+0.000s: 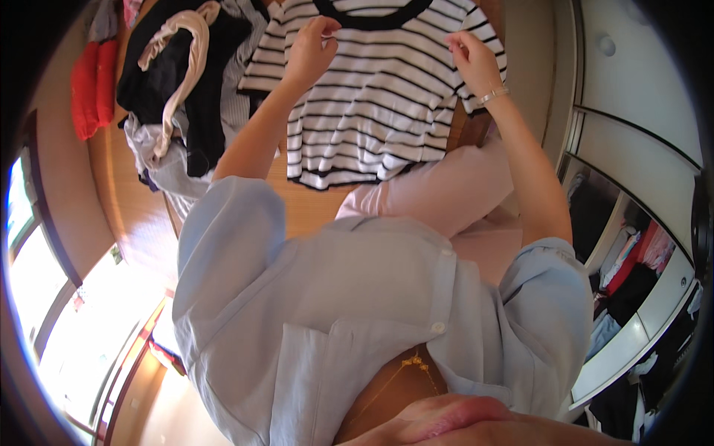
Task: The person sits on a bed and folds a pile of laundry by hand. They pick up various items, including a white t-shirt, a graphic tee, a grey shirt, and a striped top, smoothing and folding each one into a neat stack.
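A white short-sleeved knit top with black stripes [374, 95] lies spread out before me, its black round neckline at the upper edge of the view. My left hand [312, 50] is over its left shoulder, beside the neckline, with thumb and forefinger apart and no cloth visible between them. Over the shoulder on the right is my right hand [474, 61], fingers curled, a bracelet [493, 96] at the wrist. Whether those fingertips pinch the fabric is hard to see. The lower hem reaches almost to my bent leg in pink trousers [440, 184].
Left of the top is a pile of clothes, with a black garment [206, 106] and a twisted cream fabric strip [192, 72] on it. Red cloth items [92, 89] lie farther left on the wooden surface [304, 209]. A white cabinet [630, 72] with clothes inside stands at right.
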A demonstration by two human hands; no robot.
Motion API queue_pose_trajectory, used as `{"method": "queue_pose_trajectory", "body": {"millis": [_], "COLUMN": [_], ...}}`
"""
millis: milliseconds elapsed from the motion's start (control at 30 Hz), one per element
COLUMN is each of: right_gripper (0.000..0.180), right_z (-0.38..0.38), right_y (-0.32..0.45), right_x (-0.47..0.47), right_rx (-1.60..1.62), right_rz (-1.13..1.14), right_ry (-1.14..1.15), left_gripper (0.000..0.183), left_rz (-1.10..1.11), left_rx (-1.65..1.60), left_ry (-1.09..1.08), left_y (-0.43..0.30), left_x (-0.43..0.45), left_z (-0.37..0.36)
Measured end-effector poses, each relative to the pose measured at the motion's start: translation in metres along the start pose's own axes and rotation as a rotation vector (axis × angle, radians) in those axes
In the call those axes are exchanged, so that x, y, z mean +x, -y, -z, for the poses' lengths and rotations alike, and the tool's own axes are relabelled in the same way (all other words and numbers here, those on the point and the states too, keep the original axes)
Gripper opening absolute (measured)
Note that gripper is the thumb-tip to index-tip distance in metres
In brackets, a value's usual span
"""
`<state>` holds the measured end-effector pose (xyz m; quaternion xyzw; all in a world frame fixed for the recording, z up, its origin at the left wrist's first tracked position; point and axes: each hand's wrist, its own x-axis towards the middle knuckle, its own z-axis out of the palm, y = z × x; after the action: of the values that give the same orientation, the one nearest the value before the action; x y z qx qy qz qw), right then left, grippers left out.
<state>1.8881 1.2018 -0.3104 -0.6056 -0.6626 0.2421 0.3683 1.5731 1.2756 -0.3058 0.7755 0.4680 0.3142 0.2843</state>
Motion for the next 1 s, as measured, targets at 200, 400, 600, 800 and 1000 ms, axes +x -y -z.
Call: {"method": "queue_pose_trajectory", "body": {"millis": [200, 400, 600, 800, 1000], "right_gripper": [0.018, 0.022, 0.013, 0.042, 0.033], "right_z": [0.000, -0.005, -0.034, -0.046, -0.040], "right_y": [0.054, 0.073, 0.033, 0.068, 0.041], "right_x": [-0.130, -0.180, -0.184, -0.179, -0.181], "right_rx": [0.106, -0.430, 0.012, -0.109, 0.222], "right_rz": [-0.124, -0.011, -0.205, -0.266, -0.295], "right_ry": [0.232, 0.233, 0.033, 0.294, -0.101], "left_gripper": [0.015, 0.051, 0.068, 0.038, 0.020], "left_rz": [0.243, 0.551, 0.529, 0.452, 0.575], "left_rx": [0.019, 0.328, 0.238, 0.214, -0.103], "left_ry": [-0.100, 0.018, 0.129, -0.151, -0.279], "left_y": [-0.013, 0.002, -0.041, -0.013, -0.017], "left_x": [-0.163, -0.287, -0.273, -0.297, -0.286], "left_z": [0.046, 0.067, 0.047, 0.038, 0.045]}}
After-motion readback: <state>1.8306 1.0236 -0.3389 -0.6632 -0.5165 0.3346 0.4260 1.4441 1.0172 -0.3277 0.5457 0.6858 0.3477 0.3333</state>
